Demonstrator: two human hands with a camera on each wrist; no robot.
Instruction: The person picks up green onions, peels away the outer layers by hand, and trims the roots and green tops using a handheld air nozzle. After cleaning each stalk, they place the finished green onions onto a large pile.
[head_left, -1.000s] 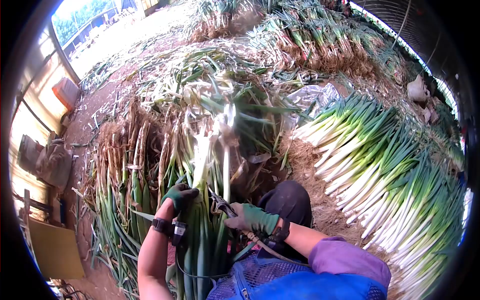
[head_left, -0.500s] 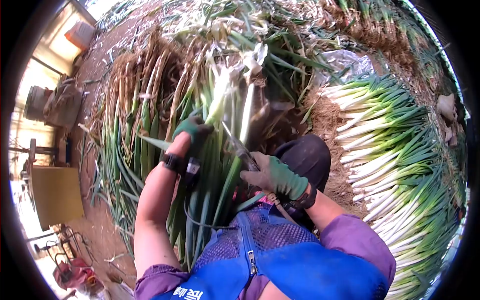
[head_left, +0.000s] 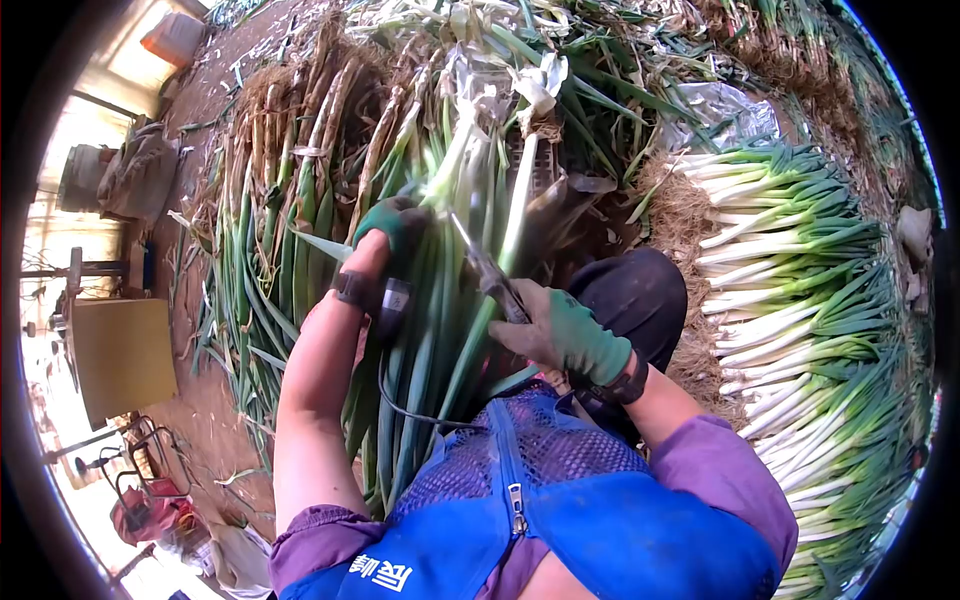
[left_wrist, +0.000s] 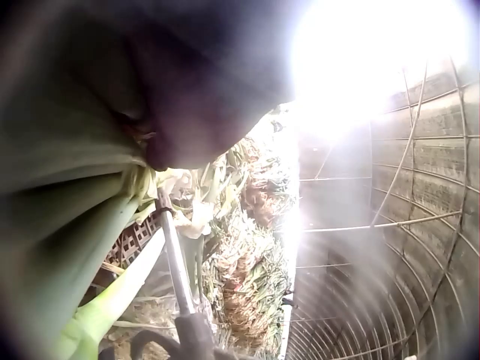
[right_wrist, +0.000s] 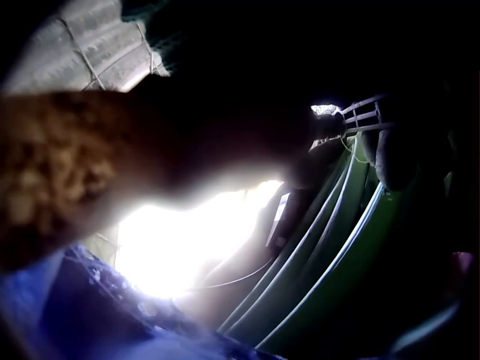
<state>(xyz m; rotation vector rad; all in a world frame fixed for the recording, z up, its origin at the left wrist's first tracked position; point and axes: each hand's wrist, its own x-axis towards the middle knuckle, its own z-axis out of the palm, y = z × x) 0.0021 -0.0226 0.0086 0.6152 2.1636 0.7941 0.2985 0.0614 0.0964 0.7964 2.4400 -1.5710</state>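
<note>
Fingers [head_left: 408, 206] of the left hand [head_left: 391, 230], in a knitted green glove, curl round a leafy onion stalk [head_left: 452, 168] at the neck, where its smooth white shaft turns green; the right hand [head_left: 567, 335], gloved in green with a greyish palm side, grips a nozzle gun [head_left: 487, 272], its slim metal tube angled toward that stalk. The gun is one, the gloves two, and each wrist carries one dark strap. Just right of the held stalk lies one pale, straight shaft [head_left: 519, 200], ragged white skin at its root end; the long, ribbed leaves under the hands overlap too much to count. Farther left, a heap of untrimmed onions [head_left: 300, 170] shows brown, papery stems and matted, stringy roots. Beyond the dark-trousered knee [head_left: 640, 295], dozens of clean white onions [head_left: 790, 310] fan out in a long row. Nearest the body are one blue mesh-panelled vest [head_left: 620, 510], one metal zip and two purple sleeves.
</note>
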